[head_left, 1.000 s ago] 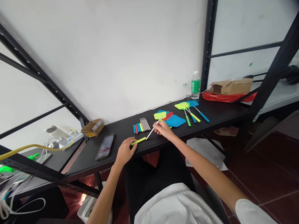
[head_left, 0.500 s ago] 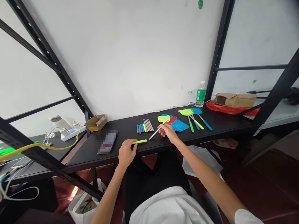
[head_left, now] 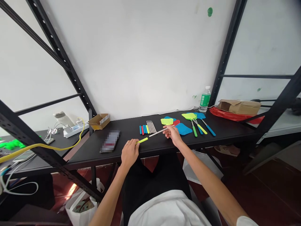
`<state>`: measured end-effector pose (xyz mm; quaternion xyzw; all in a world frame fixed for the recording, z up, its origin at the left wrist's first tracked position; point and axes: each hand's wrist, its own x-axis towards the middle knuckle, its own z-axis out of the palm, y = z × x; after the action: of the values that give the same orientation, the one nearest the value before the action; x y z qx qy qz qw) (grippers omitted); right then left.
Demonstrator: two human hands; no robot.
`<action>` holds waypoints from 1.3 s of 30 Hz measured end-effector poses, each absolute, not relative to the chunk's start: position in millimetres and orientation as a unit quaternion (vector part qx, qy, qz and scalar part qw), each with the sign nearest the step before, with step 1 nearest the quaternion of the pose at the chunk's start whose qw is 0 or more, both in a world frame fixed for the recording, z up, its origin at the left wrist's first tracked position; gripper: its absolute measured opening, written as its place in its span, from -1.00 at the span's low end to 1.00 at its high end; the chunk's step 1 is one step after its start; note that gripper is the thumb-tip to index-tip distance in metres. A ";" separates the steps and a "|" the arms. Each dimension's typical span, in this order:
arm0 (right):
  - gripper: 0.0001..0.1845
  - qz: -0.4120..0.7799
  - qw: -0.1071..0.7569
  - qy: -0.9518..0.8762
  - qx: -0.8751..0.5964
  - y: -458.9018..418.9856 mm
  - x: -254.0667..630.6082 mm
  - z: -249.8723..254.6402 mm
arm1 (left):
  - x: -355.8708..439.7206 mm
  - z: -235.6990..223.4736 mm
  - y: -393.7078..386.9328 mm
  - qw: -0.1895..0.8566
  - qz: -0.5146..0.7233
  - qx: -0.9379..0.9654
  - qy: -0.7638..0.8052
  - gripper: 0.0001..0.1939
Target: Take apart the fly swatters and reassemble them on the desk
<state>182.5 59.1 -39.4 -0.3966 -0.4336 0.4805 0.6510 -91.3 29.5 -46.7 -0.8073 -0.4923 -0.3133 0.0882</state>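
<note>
My left hand (head_left: pixel 130 153) is closed on a yellow plastic handle (head_left: pixel 143 140), which points right and slightly up. Between the fingers of my right hand (head_left: pixel 172 134) is a thin metal rod (head_left: pixel 157 133); its lower end is close to the handle's free end, and I cannot tell if they touch. Behind them lie a row of blue, red and yellow handles (head_left: pixel 144 129) and several metal rods (head_left: pixel 151 126). Beyond my right hand are loose mesh swatter heads (head_left: pixel 184 129) in blue, yellow and red. Several whole fly swatters (head_left: pixel 197 121) with mesh heads and coloured handles lie further right.
On the black table (head_left: pixel 131 130) a phone (head_left: pixel 111 141) and small open cardboard box (head_left: pixel 99 121) are at left. A water bottle (head_left: pixel 205 99) stands at the back right, near a larger cardboard box (head_left: pixel 239 107) on red plastic (head_left: pixel 231 115). Black metal posts (head_left: pixel 227 53) frame both sides.
The rod in my right hand has tilted flatter and come into line with the yellow handle. My left hand has angled the handle's free end upward. The view has shifted slightly.
</note>
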 end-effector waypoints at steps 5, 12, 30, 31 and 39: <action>-0.73 0.483 0.667 -0.411 -0.390 58.7 181.9 -38.3 | -91.5 -48.6 29.9 0.086 -0.307 -0.792 -0.520 -0.85; -0.74 0.485 0.667 -0.431 -0.366 57.1 182.7 -39.5 | -91.6 -50.0 31.2 0.095 -0.302 -0.793 -0.521 -0.88; -0.69 0.483 0.644 -0.460 -0.375 56.6 183.7 -40.7 | -89.6 -50.5 31.8 0.131 -0.306 -0.809 -0.484 -0.71; -0.69 0.484 0.643 -0.461 -0.374 56.3 183.7 -40.2 | -89.3 -50.0 31.5 0.131 -0.307 -0.809 -0.485 -0.72; -0.70 0.485 0.638 -0.464 -0.377 54.3 182.7 -37.9 | -88.4 -47.9 29.0 0.130 -0.309 -0.800 -0.498 -0.81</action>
<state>182.7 54.3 -37.9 -0.3768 -0.4644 0.4852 0.6379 -88.4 29.0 -47.9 -0.7999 -0.4978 -0.3092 0.1296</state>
